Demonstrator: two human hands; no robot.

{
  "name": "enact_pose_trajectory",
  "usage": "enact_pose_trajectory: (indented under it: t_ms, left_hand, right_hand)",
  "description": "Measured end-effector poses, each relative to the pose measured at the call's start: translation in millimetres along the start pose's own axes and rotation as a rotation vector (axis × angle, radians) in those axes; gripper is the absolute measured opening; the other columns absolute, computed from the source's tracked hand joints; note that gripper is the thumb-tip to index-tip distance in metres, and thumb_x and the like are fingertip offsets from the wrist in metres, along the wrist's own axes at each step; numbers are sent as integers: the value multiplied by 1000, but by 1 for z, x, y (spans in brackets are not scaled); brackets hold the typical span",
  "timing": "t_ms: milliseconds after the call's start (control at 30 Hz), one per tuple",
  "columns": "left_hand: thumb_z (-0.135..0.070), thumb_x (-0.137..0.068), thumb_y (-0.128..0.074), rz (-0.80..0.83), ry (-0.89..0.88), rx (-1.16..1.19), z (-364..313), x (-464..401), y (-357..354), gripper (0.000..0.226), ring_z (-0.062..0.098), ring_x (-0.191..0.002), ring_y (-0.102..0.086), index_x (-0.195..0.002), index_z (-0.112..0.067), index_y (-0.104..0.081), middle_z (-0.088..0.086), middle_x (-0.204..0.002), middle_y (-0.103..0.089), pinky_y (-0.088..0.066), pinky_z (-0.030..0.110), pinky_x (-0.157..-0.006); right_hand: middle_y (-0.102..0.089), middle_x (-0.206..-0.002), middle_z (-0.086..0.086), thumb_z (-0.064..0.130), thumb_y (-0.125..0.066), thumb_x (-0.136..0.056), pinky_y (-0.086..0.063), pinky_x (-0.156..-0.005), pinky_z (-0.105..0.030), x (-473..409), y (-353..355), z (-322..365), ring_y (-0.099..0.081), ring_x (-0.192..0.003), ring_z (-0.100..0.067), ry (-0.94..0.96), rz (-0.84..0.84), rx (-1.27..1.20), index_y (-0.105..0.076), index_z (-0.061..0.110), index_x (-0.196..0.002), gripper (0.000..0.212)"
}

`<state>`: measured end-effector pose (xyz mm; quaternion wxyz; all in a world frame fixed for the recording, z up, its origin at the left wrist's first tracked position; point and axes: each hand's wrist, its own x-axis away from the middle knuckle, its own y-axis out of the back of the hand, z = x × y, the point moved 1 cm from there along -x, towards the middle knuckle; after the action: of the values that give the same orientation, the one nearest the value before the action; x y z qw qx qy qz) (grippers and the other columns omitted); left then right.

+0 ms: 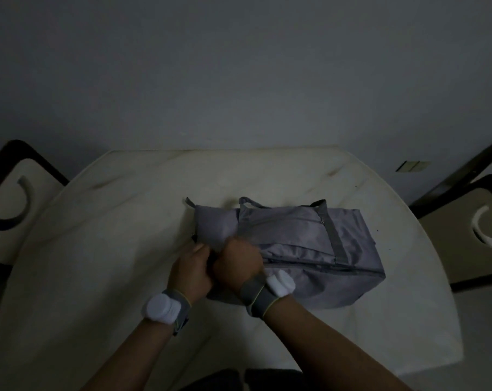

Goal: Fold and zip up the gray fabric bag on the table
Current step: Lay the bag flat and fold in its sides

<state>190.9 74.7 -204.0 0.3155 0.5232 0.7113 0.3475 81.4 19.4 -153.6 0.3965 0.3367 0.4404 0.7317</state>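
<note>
The gray fabric bag (304, 246) lies flat on the white table (112, 249), its handles toward the far side and a long zipper line running along its near edge. My left hand (191, 270) and my right hand (237, 263) are pressed together at the bag's near left corner. Both are closed on the fabric there. The cloth between them is bunched up, and my fingers hide what they pinch. Each wrist wears a gray band with a white puck.
A chair (16, 198) stands at the table's left and another chair (476, 221) at its right. A plain wall (239, 80) rises behind the table's far edge. The room is dim.
</note>
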Motion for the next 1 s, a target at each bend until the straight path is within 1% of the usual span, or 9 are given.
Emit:
enact_pose_trajectory:
  t_ms: [133, 233, 400, 533, 600, 667, 800, 900, 1000]
  left_hand:
    - [-21, -68, -56, 13, -37, -107, -3, -2, 2, 13, 32, -75, -62, -79, -18, -63, 4, -85, -65, -47, 31, -53]
    - [-20, -65, -56, 32, -42, -157, -1, -4, 0, 14, 31, -75, -61, -78, -18, -61, 3, -84, -63, -50, 35, -50]
    - [-15, -59, -53, 65, -71, -190, 2, -5, -6, 23, 29, -72, -60, -80, -13, -63, 4, -83, -63, -50, 36, -47]
    - [-16, -55, -59, 98, -102, -207, -1, -5, -3, 16, 31, -64, -60, -70, -13, -60, 5, -73, -60, -48, 31, -42]
    - [-18, -54, -61, 121, -88, -225, -2, -4, -3, 19, 31, -66, -61, -72, -14, -61, 5, -76, -62, -49, 33, -44]
    - [-18, -58, -59, 115, -79, -211, 0, -1, -4, 21, 32, -70, -62, -79, -14, -63, 6, -81, -64, -50, 35, -46]
    - [-23, -64, -55, 59, -110, -101, -1, 3, -1, 31, 32, -77, -63, -90, -16, -68, 6, -90, -68, -54, 33, -56]
    - [-36, -68, -48, -1, -105, -46, -4, 3, 1, 39, 32, -73, -66, -87, -14, -72, 10, -87, -71, -56, 34, -60]
    - [-40, -67, -44, -17, -64, -62, -7, 0, 2, 42, 32, -68, -67, -80, -12, -72, 11, -80, -72, -57, 36, -57]
  right_hand:
    - [-67, -91, -17, 33, -55, -84, -48, -63, -31, -3, -1, -2, -64, -75, -32, -60, 73, -55, -58, 8, -78, 26]
    - [-66, -82, -17, 35, -55, -87, -43, -59, -28, -5, 1, -10, -55, -64, -28, -87, 121, -103, -55, 10, -70, 30]
    - [-67, -85, -21, 31, -54, -90, -38, -59, -30, -4, 9, -21, -55, -68, -29, -70, 138, -144, -64, 3, -76, 33]
    - [-68, -87, -17, 29, -56, -86, -49, -67, -29, -4, 8, -13, -65, -81, -31, -42, 151, -88, -67, 3, -82, 29]
    - [-63, -79, -16, 26, -58, -86, -46, -67, -30, -4, 9, -9, -65, -84, -32, -34, 206, -62, -62, 4, -74, 26]
    - [-62, -82, -17, 25, -59, -86, -48, -69, -33, -4, 11, -5, -65, -84, -33, -37, 227, -48, -61, 7, -76, 20]
    - [-50, -64, -10, 20, -57, -85, -48, -64, -31, -7, 14, 3, -52, -62, -27, -62, 212, -60, -44, 9, -58, 32]
    - [-45, -63, -7, 21, -55, -88, -39, -64, -28, -7, 17, 11, -50, -66, -27, -68, 171, -33, -39, 11, -57, 37]
    - [-43, -61, -7, 24, -54, -89, -41, -65, -29, -8, 15, 12, -49, -63, -27, -79, 149, -63, -32, 15, -54, 42]
